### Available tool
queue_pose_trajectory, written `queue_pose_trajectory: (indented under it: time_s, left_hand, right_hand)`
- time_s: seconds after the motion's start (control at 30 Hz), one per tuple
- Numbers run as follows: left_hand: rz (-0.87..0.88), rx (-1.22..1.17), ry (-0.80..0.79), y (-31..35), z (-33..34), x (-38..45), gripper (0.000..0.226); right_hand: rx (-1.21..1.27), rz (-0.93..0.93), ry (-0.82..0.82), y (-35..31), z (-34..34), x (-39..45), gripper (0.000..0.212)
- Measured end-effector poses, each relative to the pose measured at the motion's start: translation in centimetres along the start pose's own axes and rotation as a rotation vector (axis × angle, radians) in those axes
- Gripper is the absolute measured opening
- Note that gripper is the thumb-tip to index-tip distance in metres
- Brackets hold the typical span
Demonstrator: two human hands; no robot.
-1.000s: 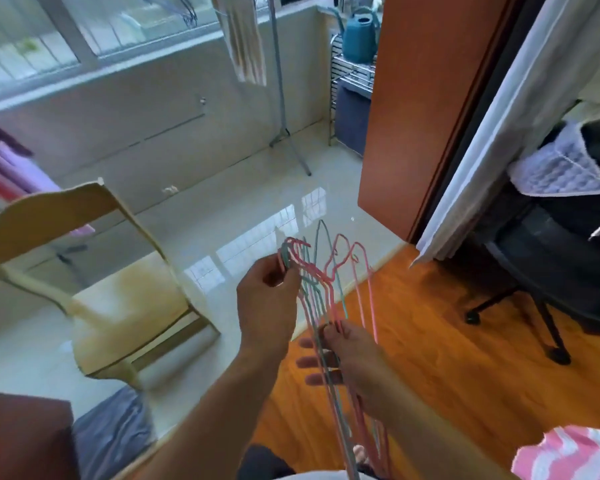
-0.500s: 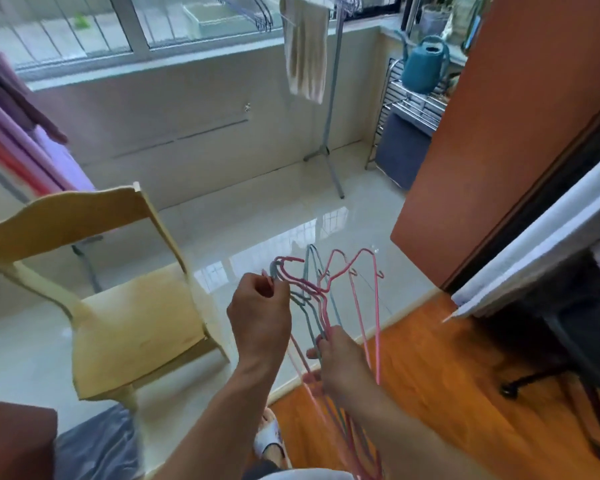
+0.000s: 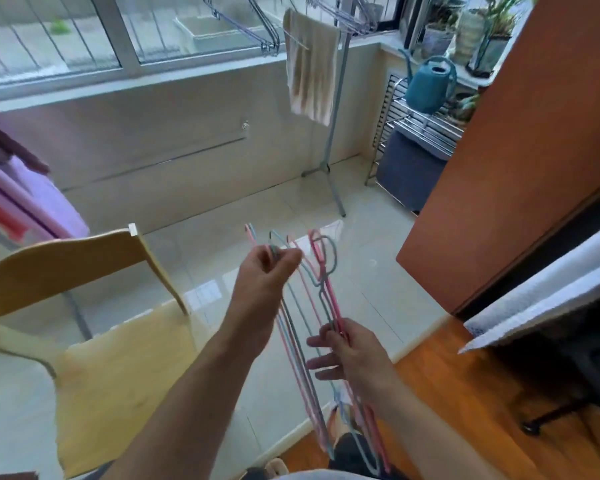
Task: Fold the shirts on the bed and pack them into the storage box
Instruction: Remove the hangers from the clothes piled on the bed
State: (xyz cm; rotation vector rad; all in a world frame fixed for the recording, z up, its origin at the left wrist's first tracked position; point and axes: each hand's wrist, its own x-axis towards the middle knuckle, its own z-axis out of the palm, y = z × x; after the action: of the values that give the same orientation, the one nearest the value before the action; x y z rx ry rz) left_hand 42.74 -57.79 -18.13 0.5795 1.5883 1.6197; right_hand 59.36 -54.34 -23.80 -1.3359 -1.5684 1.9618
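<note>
Between the person's two hands hangs a bunch of thin pink and blue wire hangers (image 3: 321, 306): the left hand (image 3: 265, 277) pinches some hooks, the right hand (image 3: 349, 355) grips the others lower down. No shirts, bed or storage box are visible, so folding and packing seemingly remain undone.

— Where's the chair (image 3: 94, 344)?
— Left of the hangers (image 3: 321, 289); the left hand (image 3: 267, 271) grips their hooks, the right hand (image 3: 352, 353) pinches lower down.
— Behind them?
— The drying stand (image 3: 329, 161) with a towel (image 3: 310, 64) on it; the watering can (image 3: 428, 84) sits on the rack (image 3: 426, 128), right.
</note>
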Motion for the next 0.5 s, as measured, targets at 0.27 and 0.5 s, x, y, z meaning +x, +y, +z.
queue_pose_trajectory:
  time_s: [0.27,0.5]
  left_hand:
    - [0.119,0.123,0.206,0.4,0.8,8.5,0.021]
    - [0.143,0.518,0.556,1.8,3.9,18.9,0.011]
  right_hand:
    - [-0.197,-0.076,-0.075,-3.6,2.7,8.9,0.014]
    - [-0.3,-0.058,-0.191,-7.8,0.3,19.4,0.021]
